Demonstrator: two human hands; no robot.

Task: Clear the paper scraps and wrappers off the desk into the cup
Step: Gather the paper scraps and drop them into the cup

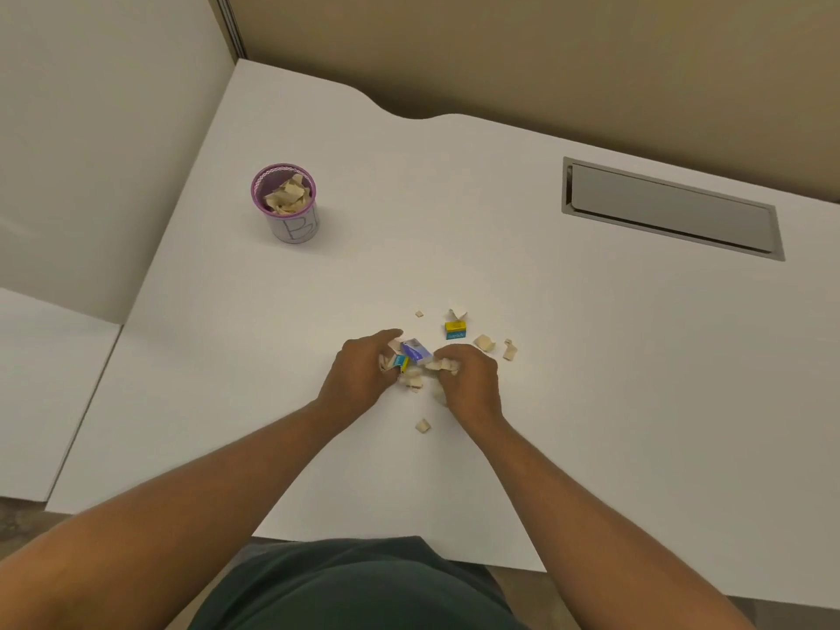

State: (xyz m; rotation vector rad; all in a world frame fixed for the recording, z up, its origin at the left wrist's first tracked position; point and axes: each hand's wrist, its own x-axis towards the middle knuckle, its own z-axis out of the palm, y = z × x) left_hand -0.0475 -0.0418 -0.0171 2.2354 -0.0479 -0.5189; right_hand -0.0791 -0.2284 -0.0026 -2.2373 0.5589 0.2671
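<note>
Left hand [363, 370]: at the centre of the frame, resting on the white desk [568, 356], fingers curled around beige paper scraps and a small blue-and-yellow wrapper [401, 362].
Right hand [470, 379]: just right of the left one, fingers closed over a bunch of beige scraps [444, 366] at its fingertips.
Between the hands: a blue-and-white wrapper [416, 350] lies touching both bundles; more scraps sit loose on the desk under the knuckles [413, 381].
Loose pieces: a yellow-and-blue wrapper [455, 330] just above and right of the hands, with a torn scrap [457, 314] beside its upper edge; two scraps [484, 343] further right; a tiny bit [419, 314] above; one scrap [422, 426] below, between the forearms.
Cup [286, 204]: upper left of the frame, well apart from the hands, upright, purple-rimmed mesh with a white lettered label, already holding beige paper scraps.
Cable hatch [672, 211]: grey recessed panel, upper right.
</note>
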